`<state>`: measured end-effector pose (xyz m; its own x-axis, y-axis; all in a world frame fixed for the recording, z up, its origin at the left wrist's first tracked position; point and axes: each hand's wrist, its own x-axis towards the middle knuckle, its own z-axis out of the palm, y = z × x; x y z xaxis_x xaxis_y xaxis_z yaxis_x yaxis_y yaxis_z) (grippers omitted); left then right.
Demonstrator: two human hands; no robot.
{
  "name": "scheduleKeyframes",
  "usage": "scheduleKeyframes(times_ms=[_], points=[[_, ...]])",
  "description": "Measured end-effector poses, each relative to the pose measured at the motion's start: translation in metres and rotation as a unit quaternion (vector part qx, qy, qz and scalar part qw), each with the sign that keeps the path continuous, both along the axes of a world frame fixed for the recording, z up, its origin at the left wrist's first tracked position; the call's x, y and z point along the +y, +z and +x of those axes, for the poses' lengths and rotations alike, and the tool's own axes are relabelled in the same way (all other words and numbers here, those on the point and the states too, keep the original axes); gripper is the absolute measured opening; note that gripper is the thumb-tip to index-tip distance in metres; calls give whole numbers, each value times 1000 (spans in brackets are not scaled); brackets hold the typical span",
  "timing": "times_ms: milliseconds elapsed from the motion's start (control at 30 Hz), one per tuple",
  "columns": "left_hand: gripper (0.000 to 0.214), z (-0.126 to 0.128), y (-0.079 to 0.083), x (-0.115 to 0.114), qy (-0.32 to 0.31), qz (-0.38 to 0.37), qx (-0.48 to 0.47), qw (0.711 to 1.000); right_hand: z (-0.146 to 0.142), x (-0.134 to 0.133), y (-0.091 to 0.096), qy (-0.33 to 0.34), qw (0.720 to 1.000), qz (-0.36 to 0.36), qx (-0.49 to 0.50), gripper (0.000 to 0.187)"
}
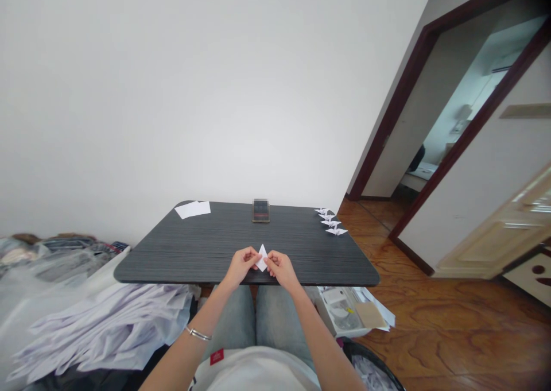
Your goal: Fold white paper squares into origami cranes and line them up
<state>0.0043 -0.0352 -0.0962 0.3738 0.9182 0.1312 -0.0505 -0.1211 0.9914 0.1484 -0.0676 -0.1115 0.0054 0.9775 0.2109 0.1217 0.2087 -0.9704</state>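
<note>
A small piece of white paper (263, 258), folded into a narrow diamond with its point facing away from me, is held just above the near part of the dark table (193, 264). My left hand (241, 264) pinches its left edge between thumb and fingers. On the opposite edge, my right hand (280, 268) is closed in a similar pinch. Several white folded paper cranes (336, 230) stand in a row at the table's far right. White paper sheets (193, 209) lie overlapping at the far left corner.
A phone-like dark object on a stand (260, 211) is at the table's back edge, near the white wall (258, 92). Piled white cloth (112, 328) lies left below the table. A box of items (342, 310) and a bin (372, 371) are at the lower right.
</note>
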Motion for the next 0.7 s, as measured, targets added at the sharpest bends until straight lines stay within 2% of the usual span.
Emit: scheduleKeyframes(times_ms=[333,700], points=[[25,1,-5,2,27,9,-6,1000,2,6,-5,7,998,-9,56,32],[25,1,-9,4,28,34,-12,999,2,5,-5,10,997,-18,80,21]])
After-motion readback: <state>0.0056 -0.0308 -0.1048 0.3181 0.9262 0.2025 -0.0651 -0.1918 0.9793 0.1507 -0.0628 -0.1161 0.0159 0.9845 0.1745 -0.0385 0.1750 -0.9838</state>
